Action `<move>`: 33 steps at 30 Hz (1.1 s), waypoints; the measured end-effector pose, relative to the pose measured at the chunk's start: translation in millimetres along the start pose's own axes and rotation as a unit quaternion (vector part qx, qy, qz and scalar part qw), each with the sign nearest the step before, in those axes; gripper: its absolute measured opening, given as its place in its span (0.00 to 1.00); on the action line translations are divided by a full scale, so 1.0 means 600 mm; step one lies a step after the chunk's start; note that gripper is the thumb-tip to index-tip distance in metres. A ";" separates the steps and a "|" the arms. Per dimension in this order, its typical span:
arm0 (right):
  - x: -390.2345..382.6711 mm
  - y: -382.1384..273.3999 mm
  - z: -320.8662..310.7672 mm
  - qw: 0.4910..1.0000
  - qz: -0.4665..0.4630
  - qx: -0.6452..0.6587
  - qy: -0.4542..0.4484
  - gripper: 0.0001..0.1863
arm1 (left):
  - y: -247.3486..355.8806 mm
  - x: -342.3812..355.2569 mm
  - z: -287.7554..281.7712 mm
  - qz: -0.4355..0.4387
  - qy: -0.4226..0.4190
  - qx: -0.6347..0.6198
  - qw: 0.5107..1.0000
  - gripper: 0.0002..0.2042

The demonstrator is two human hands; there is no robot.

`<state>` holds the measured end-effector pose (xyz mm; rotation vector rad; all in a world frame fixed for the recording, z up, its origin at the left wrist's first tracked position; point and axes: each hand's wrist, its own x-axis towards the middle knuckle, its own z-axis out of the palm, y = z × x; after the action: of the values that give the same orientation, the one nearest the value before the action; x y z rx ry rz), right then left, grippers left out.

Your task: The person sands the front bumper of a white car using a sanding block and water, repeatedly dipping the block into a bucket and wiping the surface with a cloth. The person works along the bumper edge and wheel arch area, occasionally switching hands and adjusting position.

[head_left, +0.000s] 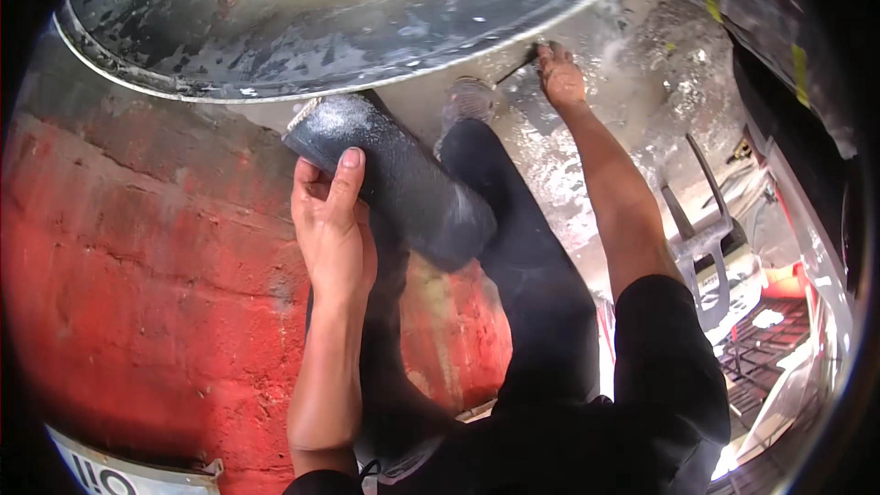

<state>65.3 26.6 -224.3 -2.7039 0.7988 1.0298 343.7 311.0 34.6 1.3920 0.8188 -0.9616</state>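
Observation:
My left hand (335, 220) is closed on one end of a thick black tube (412, 183), thumb on top. The tube lies slantwise across my legs, and its end by the hand is dusted pale. To the far right, my right hand (561, 78) is stretched down to the floor, its fingers closed at the dark end of a thin rod-like tool (518, 66). The tool's exact kind is too small to make out. Just beyond the tube stands a large round dark basin (302, 50) with a pale rim, which cuts across the upper view.
A rough red-painted wall (156, 284) rises at the left, with a white lettered sign (119, 472) at its bottom corner. The floor (632, 64) is wet and blotched white. At the right are a grey frame with legs (710, 238), an orange object (784, 281) and a dark grate (756, 357).

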 end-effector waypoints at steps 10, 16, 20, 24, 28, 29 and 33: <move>-0.228 0.048 -0.325 0.942 0.084 0.323 0.038 0.12 | -0.086 -0.043 -0.021 -0.058 -0.004 -0.090 0.994 0.21; -0.391 0.035 -0.713 0.853 0.068 0.512 0.075 0.14 | 0.020 -0.172 0.051 0.059 -0.055 -0.089 0.993 0.27; -0.411 -0.009 -0.983 0.886 -0.114 0.447 -0.037 0.16 | 0.155 -0.234 0.077 0.133 -0.163 -0.027 0.977 0.32; -0.340 -0.086 -1.117 0.892 -0.261 0.360 -0.076 0.21 | 0.257 -0.326 0.133 0.221 -0.243 -0.045 0.943 0.30; -0.271 -0.169 -1.151 0.854 -0.326 0.405 -0.028 0.18 | 0.316 -0.401 0.146 0.183 -0.305 -0.150 0.922 0.24; -0.278 -0.180 -1.157 0.847 -0.289 0.445 -0.026 0.18 | 0.329 -0.415 0.151 0.174 -0.321 -0.159 0.917 0.23; -0.302 -0.216 -1.185 0.827 -0.238 0.504 0.078 0.20 | 0.373 -0.444 0.156 0.162 -0.330 -0.202 0.908 0.17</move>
<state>431.0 -4.1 424.1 -1.8703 0.4296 0.1466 430.2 222.9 373.0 0.7271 0.2350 -0.8573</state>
